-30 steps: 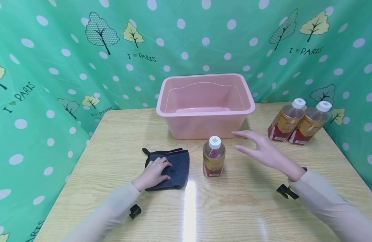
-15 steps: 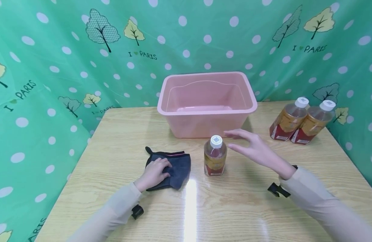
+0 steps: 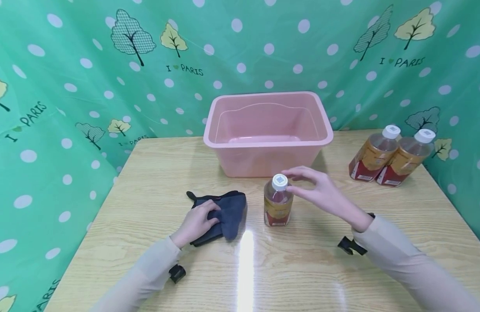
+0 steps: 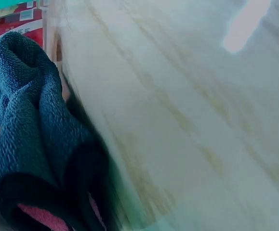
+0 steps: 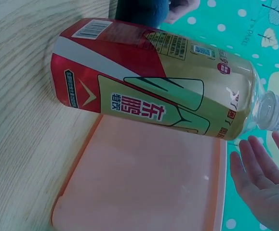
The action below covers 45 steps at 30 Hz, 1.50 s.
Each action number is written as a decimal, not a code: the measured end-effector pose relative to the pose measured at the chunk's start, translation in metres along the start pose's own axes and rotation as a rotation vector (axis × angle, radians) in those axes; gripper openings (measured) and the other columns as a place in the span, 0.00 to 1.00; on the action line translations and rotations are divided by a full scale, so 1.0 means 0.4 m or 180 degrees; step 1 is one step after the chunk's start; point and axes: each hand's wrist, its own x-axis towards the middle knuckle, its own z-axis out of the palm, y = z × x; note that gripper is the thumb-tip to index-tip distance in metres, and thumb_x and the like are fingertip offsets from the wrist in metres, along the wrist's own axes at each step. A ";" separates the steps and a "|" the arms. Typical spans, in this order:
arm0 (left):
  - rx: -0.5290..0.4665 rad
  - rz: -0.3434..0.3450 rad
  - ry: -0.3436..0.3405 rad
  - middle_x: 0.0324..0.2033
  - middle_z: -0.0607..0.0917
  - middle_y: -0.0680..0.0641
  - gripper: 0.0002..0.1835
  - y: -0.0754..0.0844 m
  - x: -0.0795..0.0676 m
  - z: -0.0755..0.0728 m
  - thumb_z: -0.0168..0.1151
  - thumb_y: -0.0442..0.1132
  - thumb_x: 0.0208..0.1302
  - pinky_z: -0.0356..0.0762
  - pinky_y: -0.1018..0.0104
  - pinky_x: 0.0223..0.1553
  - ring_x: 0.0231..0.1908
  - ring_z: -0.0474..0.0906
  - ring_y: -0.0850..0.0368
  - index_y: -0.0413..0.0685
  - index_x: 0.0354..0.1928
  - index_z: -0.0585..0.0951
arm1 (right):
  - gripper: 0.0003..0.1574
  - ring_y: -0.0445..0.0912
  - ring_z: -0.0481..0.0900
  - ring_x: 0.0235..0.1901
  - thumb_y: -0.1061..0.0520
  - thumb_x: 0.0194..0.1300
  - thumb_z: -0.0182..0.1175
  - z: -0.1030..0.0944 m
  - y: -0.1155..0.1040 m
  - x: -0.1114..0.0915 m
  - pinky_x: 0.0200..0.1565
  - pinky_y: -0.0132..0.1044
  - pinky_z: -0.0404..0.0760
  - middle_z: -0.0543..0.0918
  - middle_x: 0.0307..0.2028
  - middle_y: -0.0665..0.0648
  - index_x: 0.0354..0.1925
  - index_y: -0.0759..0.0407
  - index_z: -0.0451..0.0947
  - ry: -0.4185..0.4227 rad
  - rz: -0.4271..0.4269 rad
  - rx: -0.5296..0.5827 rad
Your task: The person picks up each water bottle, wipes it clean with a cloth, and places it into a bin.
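On the table in front of me lies a dark blue cloth (image 3: pixel 234 216) with black edging and a small loop. My left hand (image 3: pixel 197 223) grips it, the thumb and fingers bunching it into folds; a pink underside shows in the left wrist view on the folded cloth (image 4: pixel 38 110). Right of the cloth stands an upright drink bottle (image 3: pixel 278 210) with a white cap and a red and gold label. My right hand (image 3: pixel 322 193) is at its cap, thumb and fingers spread apart on either side. In the right wrist view the fingers (image 5: pixel 259 168) are extended close by the cap.
Behind the bottle stands a pink plastic bin (image 3: pixel 267 160) with nothing visible inside. Two more bottles of the same kind, a nearer-left bottle (image 3: pixel 374 158) and a right bottle (image 3: pixel 405 160), stand at the back right. A green polka-dot curtain (image 3: pixel 240 47) closes off the back and sides.
My right hand has moved left, from beside the bin's corner to the bottle's cap. Under my left hand, the flat cloth has become bunched and its right part folded.
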 end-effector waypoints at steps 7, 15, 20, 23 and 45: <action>-0.0478 -0.0017 0.0227 0.34 0.79 0.48 0.11 0.016 0.015 -0.006 0.65 0.28 0.45 0.73 0.59 0.41 0.39 0.76 0.53 0.41 0.34 0.78 | 0.23 0.45 0.75 0.44 0.59 0.52 0.62 0.009 -0.004 0.001 0.50 0.44 0.70 0.77 0.47 0.53 0.50 0.59 0.74 0.0058 0.0039 0.0048; -0.1019 -0.0083 0.0445 0.34 0.79 0.47 0.11 0.049 0.035 -0.026 0.63 0.25 0.46 0.72 0.59 0.41 0.38 0.75 0.55 0.41 0.35 0.79 | 0.20 0.41 0.75 0.43 0.63 0.52 0.62 0.019 -0.001 0.000 0.48 0.35 0.72 0.78 0.45 0.53 0.47 0.61 0.76 0.0135 -0.0085 0.0151; -0.1175 -0.0163 0.0520 0.34 0.79 0.48 0.10 0.080 0.048 -0.046 0.62 0.26 0.49 0.72 0.63 0.37 0.36 0.74 0.57 0.42 0.35 0.79 | 0.20 0.40 0.76 0.42 0.64 0.52 0.62 0.022 0.000 -0.001 0.48 0.33 0.73 0.78 0.44 0.53 0.46 0.62 0.76 0.0151 -0.0079 0.0183; -0.1175 -0.0205 0.0585 0.34 0.80 0.49 0.09 0.102 0.056 -0.056 0.62 0.28 0.49 0.72 0.65 0.34 0.35 0.74 0.58 0.43 0.35 0.79 | 0.20 0.40 0.76 0.43 0.64 0.52 0.62 0.022 0.000 0.000 0.47 0.33 0.73 0.78 0.44 0.53 0.46 0.62 0.76 0.0156 -0.0093 0.0183; -0.1511 0.0474 0.1221 0.34 0.82 0.47 0.16 0.204 0.094 -0.018 0.65 0.27 0.46 0.74 0.68 0.37 0.37 0.77 0.58 0.42 0.42 0.81 | 0.18 0.39 0.77 0.40 0.67 0.50 0.62 0.036 0.008 0.001 0.45 0.29 0.74 0.80 0.42 0.56 0.43 0.63 0.78 0.0327 -0.0265 0.0231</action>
